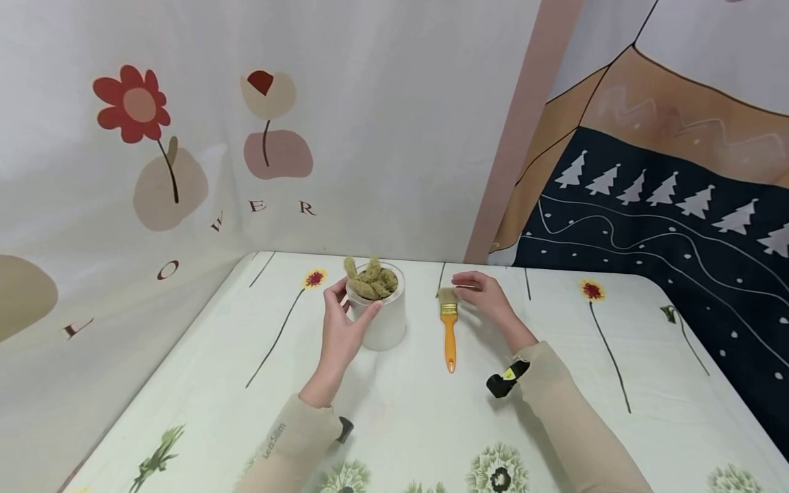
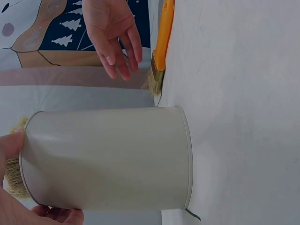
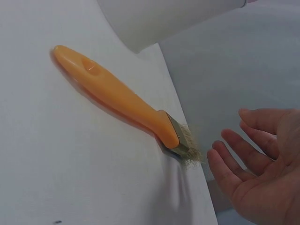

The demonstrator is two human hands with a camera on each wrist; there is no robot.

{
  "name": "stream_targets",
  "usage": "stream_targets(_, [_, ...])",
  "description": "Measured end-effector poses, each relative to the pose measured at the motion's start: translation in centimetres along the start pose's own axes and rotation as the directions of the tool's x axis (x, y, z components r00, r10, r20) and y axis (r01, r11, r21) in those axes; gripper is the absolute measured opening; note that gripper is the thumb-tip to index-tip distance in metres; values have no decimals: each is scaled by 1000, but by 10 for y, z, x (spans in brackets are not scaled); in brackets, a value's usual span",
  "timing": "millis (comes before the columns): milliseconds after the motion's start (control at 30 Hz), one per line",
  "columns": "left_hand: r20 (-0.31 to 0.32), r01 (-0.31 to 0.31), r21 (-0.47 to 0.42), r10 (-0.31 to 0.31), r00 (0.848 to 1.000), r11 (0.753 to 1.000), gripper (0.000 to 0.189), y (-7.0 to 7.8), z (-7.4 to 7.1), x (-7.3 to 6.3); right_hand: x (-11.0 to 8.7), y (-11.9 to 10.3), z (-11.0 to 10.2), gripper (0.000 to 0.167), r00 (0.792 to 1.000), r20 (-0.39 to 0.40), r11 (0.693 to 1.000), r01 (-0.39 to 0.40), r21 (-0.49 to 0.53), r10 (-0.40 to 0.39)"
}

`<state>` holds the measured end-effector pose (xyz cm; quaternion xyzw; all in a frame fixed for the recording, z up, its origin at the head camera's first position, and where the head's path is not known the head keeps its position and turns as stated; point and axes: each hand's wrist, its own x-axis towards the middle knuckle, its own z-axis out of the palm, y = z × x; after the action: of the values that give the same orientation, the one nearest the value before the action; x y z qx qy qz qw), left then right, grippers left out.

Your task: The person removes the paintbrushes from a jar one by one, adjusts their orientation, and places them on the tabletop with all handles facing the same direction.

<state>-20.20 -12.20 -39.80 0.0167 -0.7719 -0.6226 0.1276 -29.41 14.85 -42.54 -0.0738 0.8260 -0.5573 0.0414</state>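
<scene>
A white cylindrical container (image 1: 383,325) stands upright on the table, also seen as a pale canister (image 2: 108,159) in the left wrist view. Tan, bristly tufts (image 1: 372,281) stick out of its top; what lies deeper inside is hidden. My left hand (image 1: 345,329) grips the container near its rim, thumb on the near side and fingers round the left. To the right lies a flat paintbrush (image 1: 450,335) with an orange handle (image 3: 108,96), its bristles towards the back. Beside those bristles hovers my right hand (image 1: 487,298), fingers loosely bent and holding nothing.
A white cloth printed with flowers covers the table (image 1: 407,411). Behind it hangs a pale printed curtain (image 1: 382,137), and a dark cloth with white trees (image 1: 653,212) hangs at the right. A black strap (image 1: 508,378) sits at my right wrist.
</scene>
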Motion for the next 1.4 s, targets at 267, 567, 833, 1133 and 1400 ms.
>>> stream_targets(267, [-2,2,3,-2,1000,1000,79,0,0,1,-2,-2,2,36,1000,-1,1000,-3,1,3])
stream_targets(567, [3,-2,-2,2,1000,1000,79,2,1,-1,-6,1,5,37,1000,7,1000,12,24,-12])
stream_targets(833, [-2,0,10,0,1000,1000,79,0,1,0,-6,5,6,36,999,20,999,36,41,-36])
stream_targets(1133, [2,-3,7,3,1000,1000,79,2,0,-1,-9,4,9,36,1000,17,999,23,34,-23])
stream_targets(1400, [-3,3,9,-3,1000,1000,79,1,0,-2,-13,-4,14,36,999,32,999,40,24,-41])
